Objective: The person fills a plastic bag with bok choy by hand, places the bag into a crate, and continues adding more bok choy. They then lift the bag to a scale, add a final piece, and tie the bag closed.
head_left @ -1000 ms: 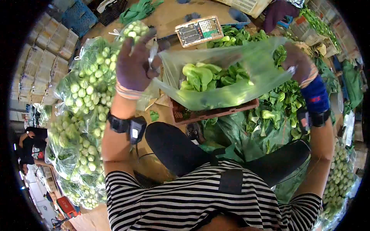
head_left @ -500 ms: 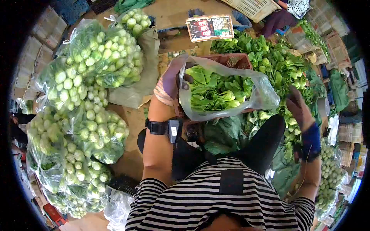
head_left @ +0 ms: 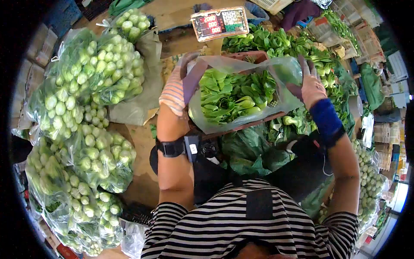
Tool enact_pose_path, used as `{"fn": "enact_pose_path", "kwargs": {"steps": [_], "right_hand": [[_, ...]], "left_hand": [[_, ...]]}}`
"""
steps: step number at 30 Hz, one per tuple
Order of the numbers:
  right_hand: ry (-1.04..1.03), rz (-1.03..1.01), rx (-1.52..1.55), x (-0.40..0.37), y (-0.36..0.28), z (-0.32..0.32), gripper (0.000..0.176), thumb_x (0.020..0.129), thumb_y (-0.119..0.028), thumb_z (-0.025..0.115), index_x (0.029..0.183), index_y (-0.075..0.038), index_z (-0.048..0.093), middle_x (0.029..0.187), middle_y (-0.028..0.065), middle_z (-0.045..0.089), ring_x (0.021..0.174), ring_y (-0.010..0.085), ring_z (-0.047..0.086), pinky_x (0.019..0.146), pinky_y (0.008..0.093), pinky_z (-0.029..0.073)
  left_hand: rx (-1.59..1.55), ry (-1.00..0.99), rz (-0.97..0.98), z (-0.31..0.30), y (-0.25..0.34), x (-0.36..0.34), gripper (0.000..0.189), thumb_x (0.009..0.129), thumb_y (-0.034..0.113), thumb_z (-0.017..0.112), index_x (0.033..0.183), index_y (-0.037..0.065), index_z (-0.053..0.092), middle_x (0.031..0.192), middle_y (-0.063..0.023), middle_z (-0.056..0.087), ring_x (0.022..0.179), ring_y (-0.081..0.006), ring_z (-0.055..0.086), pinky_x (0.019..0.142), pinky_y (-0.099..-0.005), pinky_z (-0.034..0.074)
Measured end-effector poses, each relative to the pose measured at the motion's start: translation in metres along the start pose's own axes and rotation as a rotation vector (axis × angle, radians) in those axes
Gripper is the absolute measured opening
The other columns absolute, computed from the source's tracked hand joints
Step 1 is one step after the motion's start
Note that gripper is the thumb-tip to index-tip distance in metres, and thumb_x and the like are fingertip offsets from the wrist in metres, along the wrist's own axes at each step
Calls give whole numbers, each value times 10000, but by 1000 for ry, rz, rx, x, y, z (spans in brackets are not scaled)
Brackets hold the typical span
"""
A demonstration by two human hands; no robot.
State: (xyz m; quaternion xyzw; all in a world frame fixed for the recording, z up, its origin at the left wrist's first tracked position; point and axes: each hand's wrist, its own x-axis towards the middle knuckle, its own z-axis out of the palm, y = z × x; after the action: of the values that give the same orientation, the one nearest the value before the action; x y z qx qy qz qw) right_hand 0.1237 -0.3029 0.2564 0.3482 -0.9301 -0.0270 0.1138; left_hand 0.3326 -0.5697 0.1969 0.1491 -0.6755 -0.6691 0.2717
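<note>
My left hand (head_left: 185, 82), in a purple glove with a striped cuff, is closed on the left rim of a clear plastic bag (head_left: 206, 123). Leafy green bok choy (head_left: 241, 93) fills the bag, which sits spread out in a reddish-brown plastic crate (head_left: 254, 55). At the bag's right side, my gloved right hand (head_left: 309, 84) rests against the plastic with its thumb and fingers apart. A digital scale display (head_left: 220, 23) with lit red digits stands just beyond the crate.
Several clear bags packed with bok choy (head_left: 108, 69) are piled on the left. Loose bok choy (head_left: 276, 41) lies heaped behind and right of the crate. Another filled bag (head_left: 371, 185) stands at far right. Green plastic sheeting (head_left: 246, 149) lies between my legs.
My right hand has come up and left to the bag's right side, and that side now stands higher. My left hand keeps its hold. The scale's top reading has changed.
</note>
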Motion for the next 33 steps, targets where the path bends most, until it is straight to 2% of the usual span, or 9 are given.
{"fn": "enact_pose_path", "kwargs": {"steps": [4, 6, 8, 12, 14, 16, 20, 27, 33], "right_hand": [[-693, 394, 1396, 22, 63, 66, 526, 782, -211, 660, 1221, 5, 469, 898, 104, 593, 818, 195, 576, 761, 301, 459], [-569, 275, 1455, 8, 34, 14, 456, 812, -256, 608, 1156, 23, 499, 695, 13, 524, 635, 119, 504, 666, 262, 428], [-624, 201, 1575, 3, 41, 12, 475, 816, -270, 588, 1167, 35, 491, 694, 16, 519, 631, 129, 508, 678, 273, 435], [-779, 127, 1649, 6, 50, -14, 511, 832, -326, 539, 1210, 17, 508, 848, 42, 601, 742, 118, 531, 690, 254, 427], [-726, 220, 1637, -1, 56, -3, 635, 800, -305, 576, 1291, 61, 406, 641, 25, 486, 619, 163, 513, 726, 332, 455], [-778, 293, 1674, -1, 74, 9, 657, 807, -306, 576, 1312, 65, 378, 649, 46, 507, 625, 176, 520, 727, 340, 456], [-791, 342, 1727, -10, 97, 31, 534, 855, -193, 586, 1296, 46, 404, 811, 36, 586, 713, 122, 534, 648, 268, 438], [-837, 448, 1612, 12, 106, 19, 496, 865, -170, 551, 1300, 25, 413, 843, 17, 570, 736, 106, 512, 670, 253, 423], [-735, 465, 1653, 16, 105, 14, 475, 822, -120, 547, 1271, 8, 457, 942, 38, 580, 769, 103, 508, 701, 221, 410]], "left_hand": [[1003, 241, -223, 8, 42, -11, 421, 810, 288, 623, 1122, 19, 533, 949, -229, 611, 895, -378, 585, 784, -419, 472], [951, 463, 251, 24, 44, -5, 337, 798, 273, 626, 1034, 39, 573, 940, -208, 618, 921, -368, 581, 804, -404, 468], [776, 2, 524, 63, 48, 3, 299, 803, 266, 601, 1016, 56, 591, 934, -192, 625, 917, -369, 588, 818, -414, 465], [801, -1096, -3, 172, 13, 60, 322, 794, 142, 595, 1115, 133, 611, 1081, -106, 623, 1030, -299, 580, 871, -386, 469], [1052, -1313, -24, 223, -44, 76, 246, 794, 148, 556, 1003, 97, 675, 1052, -123, 653, 922, -322, 625, 792, -417, 492], [1415, -1585, 410, 266, -88, 86, 257, 788, 190, 572, 995, 92, 688, 1037, -107, 664, 910, -298, 640, 753, -402, 505], [1460, -975, 129, 290, -135, 87, 271, 790, 219, 581, 1003, 89, 688, 1010, -98, 674, 924, -273, 642, 744, -381, 507], [1417, -931, -198, 256, -257, 115, 323, 788, 235, 611, 1084, 113, 649, 1133, -108, 631, 1026, -272, 610, 824, -401, 482], [1259, -611, 232, 242, -272, 134, 270, 828, 255, 558, 1042, 117, 648, 1020, -105, 662, 903, -272, 640, 724, -375, 514]]}}
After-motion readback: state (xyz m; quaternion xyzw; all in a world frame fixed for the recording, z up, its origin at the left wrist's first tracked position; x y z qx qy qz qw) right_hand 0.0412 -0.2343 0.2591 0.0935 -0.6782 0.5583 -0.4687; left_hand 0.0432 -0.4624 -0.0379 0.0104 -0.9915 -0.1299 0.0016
